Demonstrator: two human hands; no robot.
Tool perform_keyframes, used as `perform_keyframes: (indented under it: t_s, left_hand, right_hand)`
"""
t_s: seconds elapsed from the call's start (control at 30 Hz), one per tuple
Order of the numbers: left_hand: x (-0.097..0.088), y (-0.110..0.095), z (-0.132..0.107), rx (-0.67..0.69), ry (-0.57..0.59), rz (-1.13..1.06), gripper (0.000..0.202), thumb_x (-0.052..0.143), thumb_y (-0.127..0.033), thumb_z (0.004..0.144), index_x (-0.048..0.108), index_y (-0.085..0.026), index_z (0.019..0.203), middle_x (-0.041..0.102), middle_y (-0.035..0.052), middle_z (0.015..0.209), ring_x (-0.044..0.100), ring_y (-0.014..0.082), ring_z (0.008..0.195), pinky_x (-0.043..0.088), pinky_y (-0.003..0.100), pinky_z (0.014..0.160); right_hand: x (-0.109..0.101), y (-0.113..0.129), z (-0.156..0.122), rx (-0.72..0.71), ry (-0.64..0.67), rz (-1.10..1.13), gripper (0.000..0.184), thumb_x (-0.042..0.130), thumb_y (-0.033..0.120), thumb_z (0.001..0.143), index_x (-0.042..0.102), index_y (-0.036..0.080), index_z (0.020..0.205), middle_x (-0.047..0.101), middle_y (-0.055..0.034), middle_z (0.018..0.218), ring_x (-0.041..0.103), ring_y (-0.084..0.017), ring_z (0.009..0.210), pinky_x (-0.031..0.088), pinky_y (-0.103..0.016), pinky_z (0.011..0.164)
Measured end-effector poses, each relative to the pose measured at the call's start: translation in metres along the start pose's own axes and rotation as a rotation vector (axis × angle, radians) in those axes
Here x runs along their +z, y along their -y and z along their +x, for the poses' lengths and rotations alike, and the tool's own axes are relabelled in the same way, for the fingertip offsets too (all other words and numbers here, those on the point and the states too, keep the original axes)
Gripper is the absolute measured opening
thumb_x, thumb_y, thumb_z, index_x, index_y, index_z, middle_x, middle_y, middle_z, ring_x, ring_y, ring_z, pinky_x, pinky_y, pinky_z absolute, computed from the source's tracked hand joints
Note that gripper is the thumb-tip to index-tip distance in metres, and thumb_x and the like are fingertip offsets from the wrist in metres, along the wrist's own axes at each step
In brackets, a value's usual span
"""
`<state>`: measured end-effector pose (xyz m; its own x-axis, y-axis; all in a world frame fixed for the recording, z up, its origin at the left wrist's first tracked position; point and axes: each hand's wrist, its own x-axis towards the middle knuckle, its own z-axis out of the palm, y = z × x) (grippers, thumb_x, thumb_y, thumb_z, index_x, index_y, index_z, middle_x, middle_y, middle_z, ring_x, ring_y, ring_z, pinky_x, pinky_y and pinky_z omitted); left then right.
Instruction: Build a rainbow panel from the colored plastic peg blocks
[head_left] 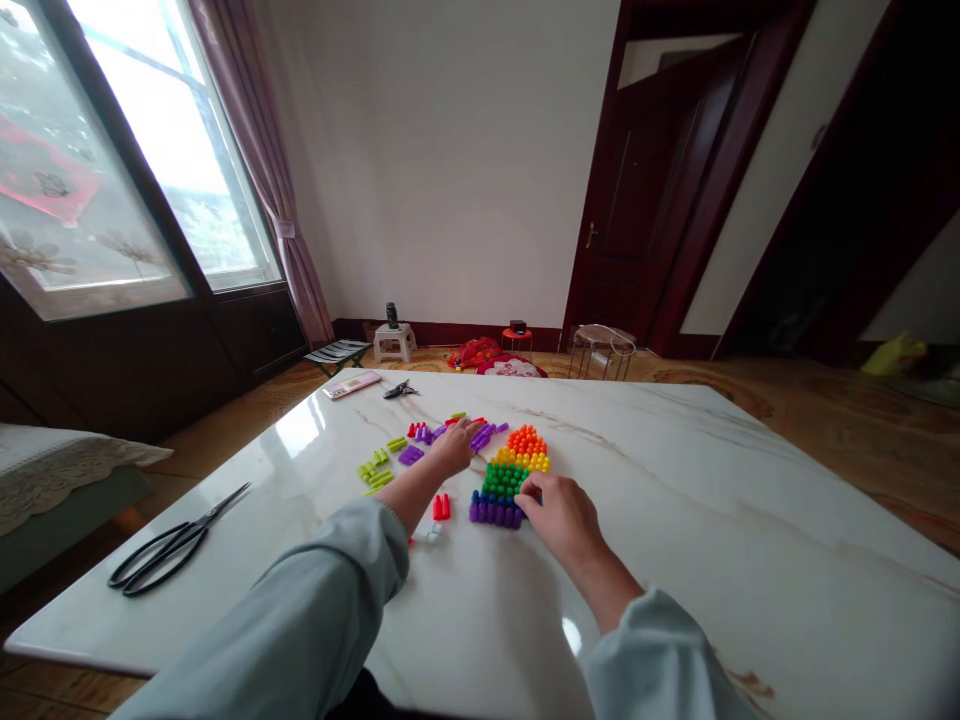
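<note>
My left hand reaches over loose purple pieces, its fingers stretched out and apart; the fingertips are partly hidden. Beside it stands a block of small round-topped plastic pieces in colour rows: orange at the far end, then yellow, green, blue and purple nearest me. At the right side of the blue and purple rows is my right hand, thumb and fingers curled together in a pinch. Whatever lies between those fingertips is too small to make out. Lime-green pieces and two red pieces lie left of the block.
Black-handled scissors rest on the left of the marble-patterned table. A phone and a small dark tool lie near the far edge. Beyond are a white stool and a round-topped stool.
</note>
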<state>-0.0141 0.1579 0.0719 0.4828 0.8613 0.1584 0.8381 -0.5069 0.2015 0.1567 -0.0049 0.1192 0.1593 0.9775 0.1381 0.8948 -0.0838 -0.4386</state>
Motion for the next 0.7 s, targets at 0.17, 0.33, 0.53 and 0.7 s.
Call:
perform_keyframes:
  t_s: [0.17, 0.33, 0.53, 0.7]
  left_hand:
    - [0.019, -0.003, 0.027, 0.051, 0.122, 0.084, 0.070, 0.056, -0.012, 0.080, 0.034, -0.023, 0.145, 0.028, 0.0132, 0.153, 0.034, 0.0298, 0.135, 0.033, 0.043, 0.107]
    - [0.032, 0.000, 0.041, 0.087, 0.168, 0.050, 0.067, 0.057, -0.011, 0.080, 0.038, -0.020, 0.143, 0.031, 0.0137, 0.152, 0.033, 0.0302, 0.136, 0.033, 0.039, 0.107]
    - [0.047, 0.010, 0.037, 0.110, 0.201, 0.034, 0.064, 0.059, -0.008, 0.078, 0.044, -0.019, 0.139, 0.042, 0.0104, 0.146, 0.035, 0.0262, 0.136, 0.033, 0.032, 0.107]
    - [0.041, 0.013, 0.016, 0.152, 0.223, 0.074, 0.061, 0.053, -0.006, 0.080, 0.044, -0.019, 0.139, 0.041, 0.0129, 0.147, 0.037, 0.0244, 0.135, 0.038, 0.033, 0.104]
  right_hand:
    - [0.000, 0.004, -0.005, -0.019, 0.026, 0.079, 0.006, 0.066, 0.030, 0.077, 0.069, 0.027, 0.073, 0.072, 0.0011, 0.075, 0.061, -0.015, 0.069, 0.034, -0.024, 0.059]
    - [-0.001, 0.007, -0.007, -0.029, 0.049, 0.146, 0.004, 0.067, 0.029, 0.076, 0.069, 0.026, 0.072, 0.072, 0.0005, 0.075, 0.062, -0.015, 0.069, 0.036, -0.023, 0.060]
    - [0.001, 0.005, -0.008, -0.031, 0.047, 0.151, 0.005, 0.067, 0.029, 0.076, 0.069, 0.026, 0.072, 0.072, 0.0007, 0.076, 0.062, -0.015, 0.070, 0.036, -0.024, 0.061]
    - [0.002, 0.005, -0.006, -0.034, 0.059, 0.116, 0.005, 0.066, 0.029, 0.076, 0.069, 0.025, 0.073, 0.072, 0.0010, 0.075, 0.062, -0.014, 0.070, 0.035, -0.023, 0.059]
